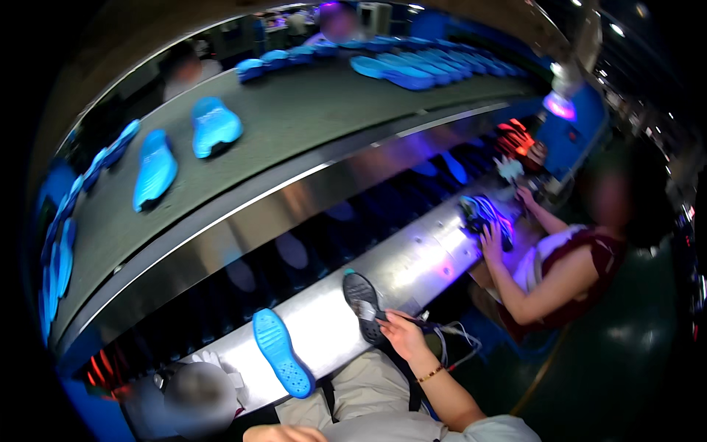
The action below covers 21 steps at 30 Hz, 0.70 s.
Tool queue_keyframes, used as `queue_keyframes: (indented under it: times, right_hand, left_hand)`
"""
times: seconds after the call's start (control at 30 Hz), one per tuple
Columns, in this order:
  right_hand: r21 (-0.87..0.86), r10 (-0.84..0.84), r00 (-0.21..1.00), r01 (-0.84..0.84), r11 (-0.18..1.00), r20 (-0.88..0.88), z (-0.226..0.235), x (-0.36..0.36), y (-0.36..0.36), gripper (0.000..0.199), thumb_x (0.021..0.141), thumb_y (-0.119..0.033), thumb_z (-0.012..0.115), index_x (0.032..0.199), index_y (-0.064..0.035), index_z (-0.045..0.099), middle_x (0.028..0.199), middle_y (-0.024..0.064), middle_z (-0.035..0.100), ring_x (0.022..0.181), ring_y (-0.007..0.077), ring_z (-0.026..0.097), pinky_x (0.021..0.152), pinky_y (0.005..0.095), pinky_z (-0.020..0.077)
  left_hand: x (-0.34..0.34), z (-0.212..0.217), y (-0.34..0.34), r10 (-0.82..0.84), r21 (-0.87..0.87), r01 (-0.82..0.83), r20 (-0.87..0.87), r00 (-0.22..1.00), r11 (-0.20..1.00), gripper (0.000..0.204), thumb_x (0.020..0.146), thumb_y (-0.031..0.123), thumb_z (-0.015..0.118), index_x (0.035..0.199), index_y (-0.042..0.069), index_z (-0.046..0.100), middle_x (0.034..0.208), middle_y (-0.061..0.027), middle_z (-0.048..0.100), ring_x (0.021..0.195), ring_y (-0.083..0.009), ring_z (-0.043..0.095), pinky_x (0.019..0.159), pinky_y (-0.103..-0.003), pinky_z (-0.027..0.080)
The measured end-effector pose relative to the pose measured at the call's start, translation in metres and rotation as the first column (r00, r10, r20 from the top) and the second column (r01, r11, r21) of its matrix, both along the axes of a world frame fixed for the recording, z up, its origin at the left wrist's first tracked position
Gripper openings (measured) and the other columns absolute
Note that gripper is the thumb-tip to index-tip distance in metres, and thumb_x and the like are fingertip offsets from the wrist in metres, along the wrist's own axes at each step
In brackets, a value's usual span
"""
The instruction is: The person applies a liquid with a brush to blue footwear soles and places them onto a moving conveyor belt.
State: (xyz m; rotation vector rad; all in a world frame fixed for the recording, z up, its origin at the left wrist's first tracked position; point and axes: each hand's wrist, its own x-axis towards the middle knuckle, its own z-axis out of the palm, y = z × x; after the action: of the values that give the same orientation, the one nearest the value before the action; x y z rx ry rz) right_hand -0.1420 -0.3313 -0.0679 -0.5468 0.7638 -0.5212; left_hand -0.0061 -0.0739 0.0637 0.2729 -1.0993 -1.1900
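Observation:
My right hand (405, 336) is closed round the dark handle of a brush (366, 311). Its pale head lies over the black shoe sole (358, 291), which rests on the metal ledge in front of my lap. Left of it, a blue shoe sole (283, 355) with small holes at its near end lies slantwise, reaching over the ledge's near edge. At the bottom of the picture my left hand (284, 433) shows only in part, low near my lap and apart from both soles. Its fingers are mostly cut off by the picture's edge.
Blue soles (216, 127) lie on the dark conveyor belt (294, 118) beyond the metal ledge (324, 317). Dark shoe parts (291, 252) stand under the belt. A co-worker (549, 272) sits on the right, handling a shoe; another (199, 398) is at left. Cables (458, 340) hang beside my right hand.

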Motion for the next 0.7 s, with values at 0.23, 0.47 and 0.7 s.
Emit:
queue_keyframes:
  times: [0.23,0.47,0.7]
  right_hand:
    - [0.006,0.032,0.998,-0.033,0.999,0.045,-0.006,-0.001,-0.003,0.017,0.081,-0.007,0.056,0.098,-0.0041,0.058,0.093,0.0066,0.061,0.090,0.0179,0.058,0.073,0.0265,0.0437]
    - [0.011,0.044,0.999,-0.044,0.999,0.024,0.005,-0.002,-0.004,0.016,0.080,-0.010,0.059,0.095,-0.0051,0.057,0.092,0.0032,0.058,0.088,0.0157,0.057,0.072,0.0248,0.0427]
    - [0.008,0.032,0.999,-0.032,0.999,0.028,0.007,-0.001,-0.004,0.015,0.080,-0.007,0.057,0.095,-0.0047,0.059,0.092,0.0058,0.061,0.088,0.0168,0.058,0.071,0.0257,0.0436]
  left_hand:
    - [-0.015,0.028,-0.060,-0.116,-0.148,0.101,-0.094,0.989,0.984,0.011,0.078,0.007,0.058,0.076,-0.003,0.061,0.081,-0.0140,0.060,0.080,-0.0269,0.057,0.076,-0.042,0.044]
    - [-0.016,0.036,-0.068,-0.156,-0.148,0.140,-0.101,0.983,0.979,0.011,0.078,0.007,0.057,0.077,-0.002,0.061,0.082,-0.0139,0.060,0.080,-0.0268,0.057,0.077,-0.041,0.044]
    - [-0.013,0.038,-0.067,-0.165,-0.155,0.146,-0.120,0.979,0.977,0.011,0.078,0.008,0.057,0.078,-0.002,0.061,0.083,-0.0137,0.060,0.080,-0.0268,0.057,0.077,-0.041,0.044]
